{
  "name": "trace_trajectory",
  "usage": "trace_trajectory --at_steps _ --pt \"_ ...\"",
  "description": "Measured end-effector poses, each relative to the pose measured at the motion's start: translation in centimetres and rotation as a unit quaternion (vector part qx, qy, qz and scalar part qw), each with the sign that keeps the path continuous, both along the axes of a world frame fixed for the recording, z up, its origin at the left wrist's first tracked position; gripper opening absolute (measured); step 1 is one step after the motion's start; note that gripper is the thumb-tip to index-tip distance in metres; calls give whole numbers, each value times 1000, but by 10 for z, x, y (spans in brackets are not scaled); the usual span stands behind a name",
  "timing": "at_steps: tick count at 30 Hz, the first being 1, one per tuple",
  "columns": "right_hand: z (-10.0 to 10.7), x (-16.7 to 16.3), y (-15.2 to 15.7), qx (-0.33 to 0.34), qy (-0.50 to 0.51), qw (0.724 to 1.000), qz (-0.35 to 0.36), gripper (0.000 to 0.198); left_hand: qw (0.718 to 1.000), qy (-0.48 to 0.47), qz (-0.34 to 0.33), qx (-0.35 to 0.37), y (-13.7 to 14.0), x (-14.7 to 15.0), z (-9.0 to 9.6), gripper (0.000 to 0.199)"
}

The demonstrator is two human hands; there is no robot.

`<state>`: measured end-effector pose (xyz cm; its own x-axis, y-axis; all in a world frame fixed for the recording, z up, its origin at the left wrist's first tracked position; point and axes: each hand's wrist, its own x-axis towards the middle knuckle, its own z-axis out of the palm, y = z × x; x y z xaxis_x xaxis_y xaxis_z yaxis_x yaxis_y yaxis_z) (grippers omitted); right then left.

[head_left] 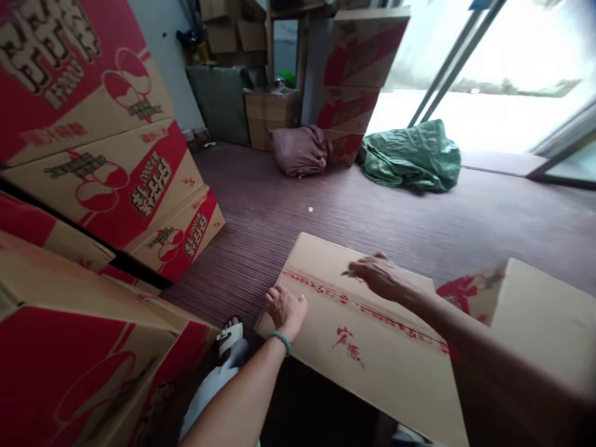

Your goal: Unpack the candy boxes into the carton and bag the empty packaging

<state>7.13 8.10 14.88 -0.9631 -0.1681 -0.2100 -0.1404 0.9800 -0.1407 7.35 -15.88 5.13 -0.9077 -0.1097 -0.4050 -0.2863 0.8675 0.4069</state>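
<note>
A cardboard box (386,366) lies in front of me, its top sealed with red-printed tape (321,288) and marked with red characters. The tape's middle stretch shows a thin pale gap. My left hand (285,309), with a green bead bracelet (282,341) at the wrist, rests on the box's left end, fingers spread over its edge. Above the tape, my right hand (378,277) is closed with curled fingers. A thin, dark, pointed thing (345,272) sticks out from its fingertips; its kind is too small and blurred to tell.
Red-printed cartons (153,186) are stacked high on the left. Another carton (544,323) stands close by the box's right side. Farther off on the floor lie a brown sack (300,151) and a green sack (414,155), near stacked cartons (351,81) and a glass door (465,68).
</note>
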Motion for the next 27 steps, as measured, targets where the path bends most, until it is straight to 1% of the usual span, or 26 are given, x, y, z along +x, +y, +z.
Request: trace_trajectory --at_steps 1,2,3,5,7,10,13,19,24,27 --pt "-5 -30 -29 12 -6 997 70 29 1000 -9 26 14 -2 -4 2 52" --pt "-13 -56 -55 26 -8 992 123 28 998 -19 53 27 -4 -8 2 48" --pt "-22 -79 -77 38 -8 985 166 27 996 -30 76 40 -7 -13 2 45" --pt "-45 -111 -112 62 -1 972 225 25 992 -48 104 59 -13 -22 -1 44" --pt "-67 -129 -135 77 -3 959 274 24 990 -57 106 68 -17 -29 -4 45" --pt "-90 -137 -156 104 -18 939 328 28 988 -72 111 77 -20 -32 -7 46" --pt "-97 -137 -164 131 -29 928 348 28 986 -84 109 93 -22 -32 -5 46" --pt "-96 -144 -158 175 -45 927 328 27 984 -92 96 120 -29 -32 2 40" --pt "-89 -152 -142 169 -55 936 304 27 985 -84 85 124 -31 -33 1 37" --pt "-86 -150 -136 160 -54 945 282 28 985 -84 76 126 -30 -34 -3 37"
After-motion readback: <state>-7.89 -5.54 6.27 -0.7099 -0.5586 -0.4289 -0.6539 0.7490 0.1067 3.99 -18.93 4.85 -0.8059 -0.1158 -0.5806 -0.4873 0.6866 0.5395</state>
